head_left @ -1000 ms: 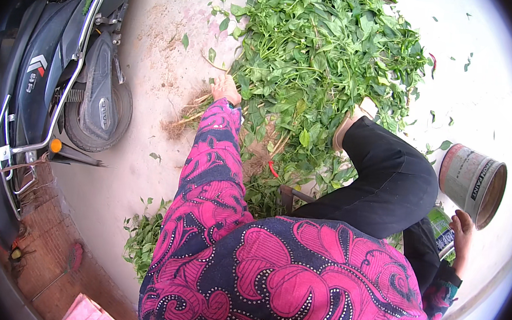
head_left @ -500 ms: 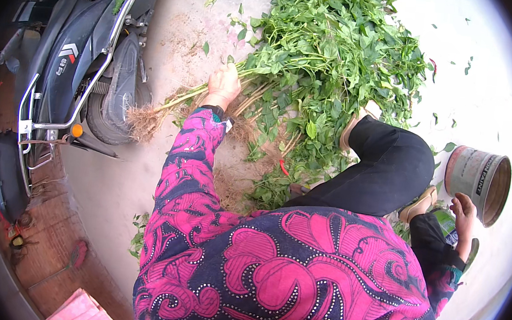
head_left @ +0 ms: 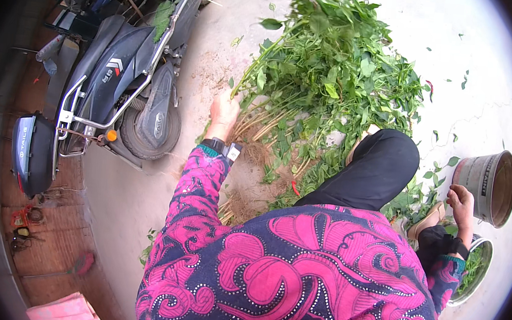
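My left hand (head_left: 224, 112) is closed around the stem of a leafy green pepper plant (head_left: 258, 63), whose top rises over the heap and is smeared by motion. Below and right of this hand lies a large pile of uprooted pepper plants (head_left: 361, 65), with pale stems and dry, bushy roots (head_left: 257, 151). My right hand (head_left: 462, 207) is out to the right, its fingers curled together; what they hold, if anything, is hidden. It is nearest to a grey paint bucket (head_left: 473, 173) lying on its side. Just below it stands a round container (head_left: 487, 272) with green pieces inside.
A dark electric scooter (head_left: 114, 80) with a metal side rail stands at the left. Single red peppers (head_left: 295, 188) and loose leaves (head_left: 453, 161) lie on the pale concrete floor. My bent leg (head_left: 365, 169) sits beside the pile. Pink cloth (head_left: 66, 312) shows at the lower left.
My left hand has moved slightly down, and the plant in it has swung to a steeper angle. My right hand has shifted little; the container with green pieces shows more now.
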`<state>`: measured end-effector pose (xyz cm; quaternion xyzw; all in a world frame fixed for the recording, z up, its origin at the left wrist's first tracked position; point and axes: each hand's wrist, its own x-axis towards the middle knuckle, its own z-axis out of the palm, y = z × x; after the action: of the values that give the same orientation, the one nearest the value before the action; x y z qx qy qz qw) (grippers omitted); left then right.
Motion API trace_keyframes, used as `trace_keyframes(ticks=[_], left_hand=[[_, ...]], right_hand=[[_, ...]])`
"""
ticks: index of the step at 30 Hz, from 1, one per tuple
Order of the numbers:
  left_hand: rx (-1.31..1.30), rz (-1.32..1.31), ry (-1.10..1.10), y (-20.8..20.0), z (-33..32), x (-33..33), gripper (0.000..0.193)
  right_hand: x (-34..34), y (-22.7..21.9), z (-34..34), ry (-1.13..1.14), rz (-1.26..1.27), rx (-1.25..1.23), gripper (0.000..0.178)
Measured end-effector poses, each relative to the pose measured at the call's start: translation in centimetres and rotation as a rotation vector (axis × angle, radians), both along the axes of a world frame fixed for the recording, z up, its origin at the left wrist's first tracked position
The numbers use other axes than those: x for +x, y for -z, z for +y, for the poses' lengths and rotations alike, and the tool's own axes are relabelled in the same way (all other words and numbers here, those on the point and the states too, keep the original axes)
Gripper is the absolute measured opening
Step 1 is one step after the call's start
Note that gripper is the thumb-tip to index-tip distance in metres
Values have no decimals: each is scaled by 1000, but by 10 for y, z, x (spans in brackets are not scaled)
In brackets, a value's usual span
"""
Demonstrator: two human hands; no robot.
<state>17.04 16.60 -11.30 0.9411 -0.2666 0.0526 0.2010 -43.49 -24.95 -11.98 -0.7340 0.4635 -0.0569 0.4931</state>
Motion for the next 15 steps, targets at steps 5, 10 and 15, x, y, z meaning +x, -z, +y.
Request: trace_keyframes(ticks=[5, 10, 15], left_hand=[[-472, 655, -66, -46, 2, -10, 24], [-642, 803, 66, -98, -3, -24, 29], [-701, 1003, 206, -109, -11, -44, 29]], right_hand=[[5, -6, 4, -30, -69, -59, 22], [19, -17, 12, -22, -153, -63, 21], [68, -56, 33, -33, -341, -72, 23]])
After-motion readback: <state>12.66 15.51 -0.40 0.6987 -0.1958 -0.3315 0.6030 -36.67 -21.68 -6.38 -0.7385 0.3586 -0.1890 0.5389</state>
